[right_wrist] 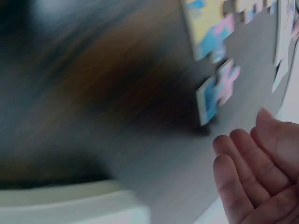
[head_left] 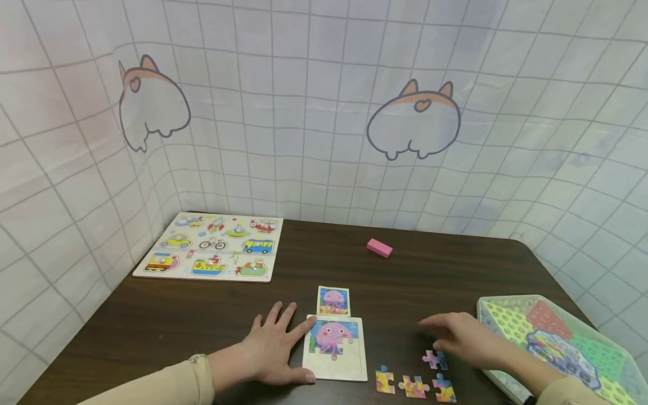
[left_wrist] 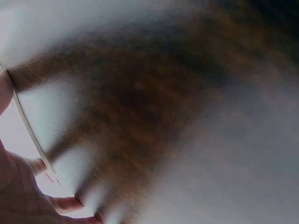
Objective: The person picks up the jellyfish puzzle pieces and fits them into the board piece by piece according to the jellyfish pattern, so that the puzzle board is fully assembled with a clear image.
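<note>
A small square puzzle tray [head_left: 338, 370] lies near the table's front, its upper part filled with pieces of a pink jellyfish [head_left: 332, 336]. My left hand [head_left: 275, 351] lies on the table with fingers spread; thumb and index finger touch the tray's left edge. Touching the tray's far side is a jellyfish picture card [head_left: 333, 301]. Right of the tray lie several loose jigsaw pieces [head_left: 414, 387]. Over the farthest one, a pink and blue piece [right_wrist: 218, 92], hovers my right hand [head_left: 468, 337], fingers loosely bent and holding nothing.
At the back left lies a wooden vehicle puzzle board [head_left: 230, 259]. A pink block [head_left: 379, 248] sits toward the back. On the right, partly under my right forearm, is a clear-lidded game box [head_left: 557, 343]. Grid-patterned cloth [head_left: 304, 112] hangs behind and beside the dark table.
</note>
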`<action>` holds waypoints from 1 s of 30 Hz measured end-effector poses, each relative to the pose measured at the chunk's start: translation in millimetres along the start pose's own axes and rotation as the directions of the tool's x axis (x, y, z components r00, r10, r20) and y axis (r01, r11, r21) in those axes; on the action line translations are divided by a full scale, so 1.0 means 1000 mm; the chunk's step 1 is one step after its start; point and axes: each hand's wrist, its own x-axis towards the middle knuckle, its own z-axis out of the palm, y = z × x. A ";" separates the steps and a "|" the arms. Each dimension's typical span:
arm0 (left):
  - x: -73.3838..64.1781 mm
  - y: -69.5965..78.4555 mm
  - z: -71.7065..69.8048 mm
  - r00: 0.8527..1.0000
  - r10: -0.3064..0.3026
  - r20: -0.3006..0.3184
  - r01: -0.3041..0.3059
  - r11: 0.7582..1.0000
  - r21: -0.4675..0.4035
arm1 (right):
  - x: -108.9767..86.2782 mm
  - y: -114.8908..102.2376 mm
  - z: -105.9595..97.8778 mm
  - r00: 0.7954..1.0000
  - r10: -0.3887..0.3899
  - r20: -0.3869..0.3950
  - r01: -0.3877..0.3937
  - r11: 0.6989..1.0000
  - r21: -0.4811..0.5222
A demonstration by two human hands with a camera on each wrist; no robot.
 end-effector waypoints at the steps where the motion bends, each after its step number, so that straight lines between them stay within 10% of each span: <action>1: 0.000 0.000 0.000 1.000 -0.001 0.000 0.001 1.000 0.000 | -0.002 0.004 -0.001 1.000 0.012 0.004 -0.012 1.000 0.005; 30: 0.001 -0.002 0.001 1.000 0.009 -0.002 -0.009 1.000 -0.001 | -0.008 0.015 0.015 0.997 0.027 -0.077 -0.030 0.999 -0.041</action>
